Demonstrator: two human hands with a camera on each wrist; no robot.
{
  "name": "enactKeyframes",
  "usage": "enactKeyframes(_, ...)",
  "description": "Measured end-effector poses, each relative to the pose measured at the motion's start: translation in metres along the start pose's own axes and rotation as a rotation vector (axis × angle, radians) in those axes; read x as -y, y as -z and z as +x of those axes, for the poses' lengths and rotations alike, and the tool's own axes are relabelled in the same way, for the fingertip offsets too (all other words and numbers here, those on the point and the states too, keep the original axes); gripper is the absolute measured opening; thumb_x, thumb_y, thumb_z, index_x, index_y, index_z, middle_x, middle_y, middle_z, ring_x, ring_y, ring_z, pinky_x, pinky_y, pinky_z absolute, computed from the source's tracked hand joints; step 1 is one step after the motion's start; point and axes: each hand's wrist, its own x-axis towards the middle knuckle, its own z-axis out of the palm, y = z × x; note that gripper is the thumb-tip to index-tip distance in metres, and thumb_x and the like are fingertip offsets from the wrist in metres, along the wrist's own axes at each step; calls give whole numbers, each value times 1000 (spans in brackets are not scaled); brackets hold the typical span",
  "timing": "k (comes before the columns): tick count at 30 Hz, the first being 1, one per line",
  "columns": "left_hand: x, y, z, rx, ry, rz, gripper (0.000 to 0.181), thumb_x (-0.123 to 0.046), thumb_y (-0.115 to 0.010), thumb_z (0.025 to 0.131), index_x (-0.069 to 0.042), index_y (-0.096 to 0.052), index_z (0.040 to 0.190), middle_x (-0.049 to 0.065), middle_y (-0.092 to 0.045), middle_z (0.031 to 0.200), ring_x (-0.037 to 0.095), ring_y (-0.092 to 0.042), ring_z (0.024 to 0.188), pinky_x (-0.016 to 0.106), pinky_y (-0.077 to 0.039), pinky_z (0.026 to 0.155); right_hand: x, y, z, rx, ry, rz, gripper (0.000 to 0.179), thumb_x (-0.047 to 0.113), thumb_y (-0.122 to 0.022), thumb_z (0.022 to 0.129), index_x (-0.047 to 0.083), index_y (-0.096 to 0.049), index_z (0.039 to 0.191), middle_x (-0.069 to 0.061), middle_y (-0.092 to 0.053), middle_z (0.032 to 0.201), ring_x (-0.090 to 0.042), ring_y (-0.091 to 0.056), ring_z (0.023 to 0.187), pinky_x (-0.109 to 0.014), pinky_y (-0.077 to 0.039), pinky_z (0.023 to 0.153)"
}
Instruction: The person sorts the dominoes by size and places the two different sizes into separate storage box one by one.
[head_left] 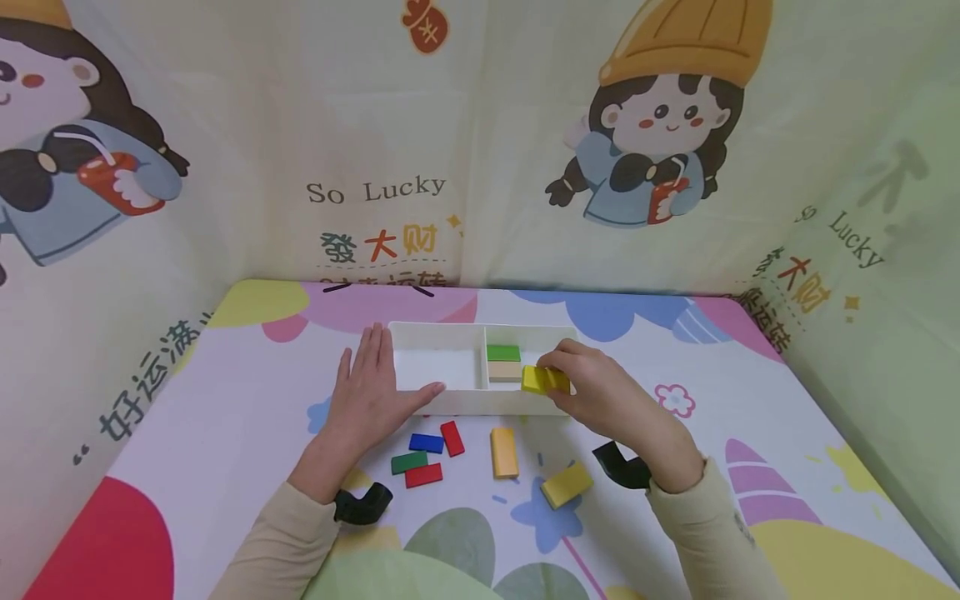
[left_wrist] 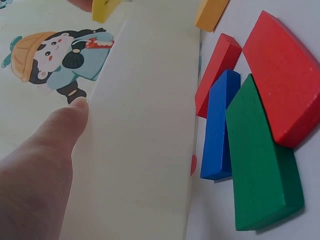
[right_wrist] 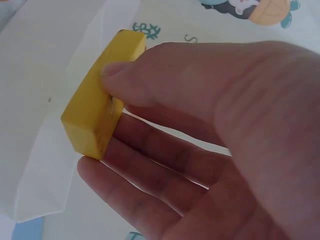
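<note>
A white two-part box point(head_left: 465, 403) stands at the middle of the table. My left hand point(head_left: 363, 393) lies against its left end, fingers straight, the thumb touching the front wall's rim. Over the right compartment my right hand point(head_left: 603, 385) pinches a yellow block point(right_wrist: 90, 112) between thumb and fingers, tilted in the right wrist view. In that compartment a green block point(head_left: 503, 352) and a beige block point(head_left: 504, 372) lie side by side by the divider. The left compartment shows its bare white floor.
In front of the box lie a blue block point(head_left: 426, 443), a green block point(left_wrist: 262, 165), a small red block point(head_left: 452, 438) and another red block point(head_left: 423, 476). An orange block point(head_left: 505, 453) and a larger yellow block point(head_left: 567, 485) lie farther right. Printed cloth walls point(head_left: 510, 167) stand behind.
</note>
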Motion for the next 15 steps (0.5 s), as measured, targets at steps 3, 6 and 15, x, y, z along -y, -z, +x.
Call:
enactKeyframes(3, -1, 0, 0, -1, 0, -2, 119, -71, -60, 81, 1, -6, 158, 20, -7, 166, 39, -6, 154, 64, -6, 121, -2, 2, 7, 18, -19, 1, 31, 2, -79, 80, 2, -70, 110, -7, -65, 102, -18, -60, 86, -34, -59, 81)
enactKeyframes(6, -1, -1, -1, -7, -1, -2, 118, -71, -60, 81, 2, -7, 157, 21, -8, 166, 39, -7, 154, 64, -7, 121, -3, 2, 14, 48, -52, 8, 32, 3, -78, 82, 2, -70, 113, -9, -66, 106, -20, -61, 89, -36, -59, 84)
enactKeyframes(15, -1, -1, -1, -17, -8, 7, 118, -71, -61, 81, 3, -10, 157, 21, -8, 166, 39, -7, 154, 64, -7, 122, -15, -8, 34, 138, -49, 31, 28, 2, -74, 84, 1, -71, 111, -11, -67, 105, -22, -61, 93, -38, -58, 87)
